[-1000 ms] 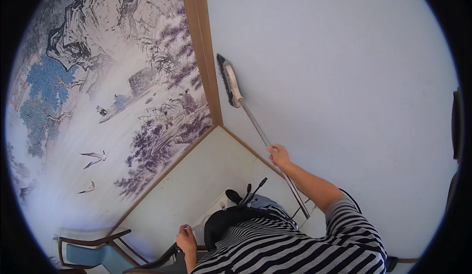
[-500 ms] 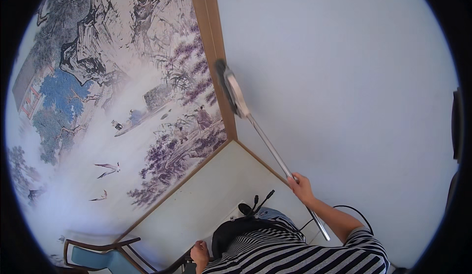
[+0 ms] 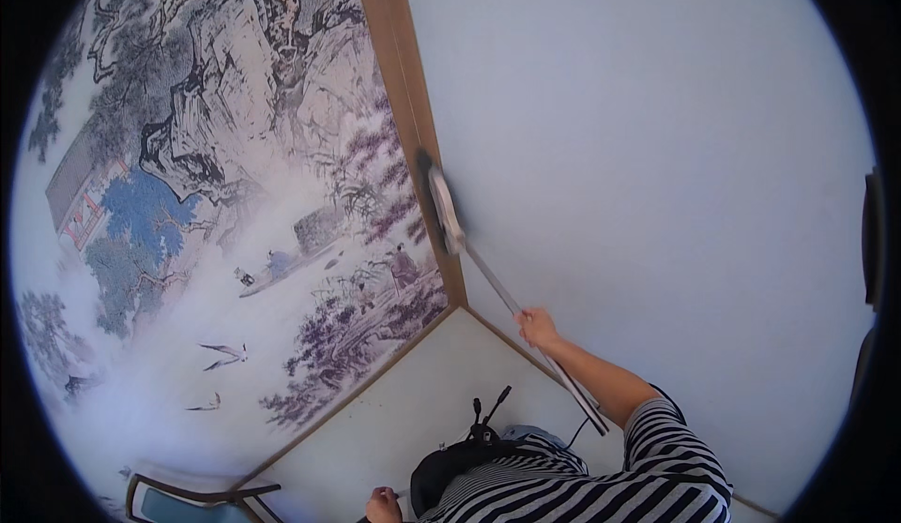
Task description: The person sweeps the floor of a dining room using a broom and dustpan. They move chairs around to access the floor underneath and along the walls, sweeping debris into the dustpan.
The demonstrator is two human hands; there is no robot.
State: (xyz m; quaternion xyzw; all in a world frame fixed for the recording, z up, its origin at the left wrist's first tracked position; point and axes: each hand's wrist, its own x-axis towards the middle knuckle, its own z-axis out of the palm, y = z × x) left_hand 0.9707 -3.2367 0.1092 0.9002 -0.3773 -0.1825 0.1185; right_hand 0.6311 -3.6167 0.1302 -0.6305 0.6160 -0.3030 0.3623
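My right hand (image 3: pixel 539 327) is closed around a thin silver pole (image 3: pixel 493 277). At the pole's upper end is a brush head (image 3: pixel 446 212) with a long pale back and dark, blurred bristles. It lies along the brown corner trim (image 3: pixel 404 63) between the two walls, a little above the floor corner. The pole slants down to the right, its free end beside my forearm. Down at the lower edge, my left hand (image 3: pixel 383 506) has curled fingers, near my waist; whatever it may hold is hidden.
A landscape mural (image 3: pixel 310 148) covers the left wall; the right wall (image 3: pixel 657 148) is plain pale. A chair (image 3: pixel 188 504) with dark wooden frame and blue seat stands at lower left. Black cables (image 3: pixel 488 409) stick up at my waist. Dark objects (image 3: pixel 873 242) edge the far right.
The view has tilted upward, so walls and floor corner sit lower in the picture. My right hand has moved up and left with the pole, and appears nearer the brush head.
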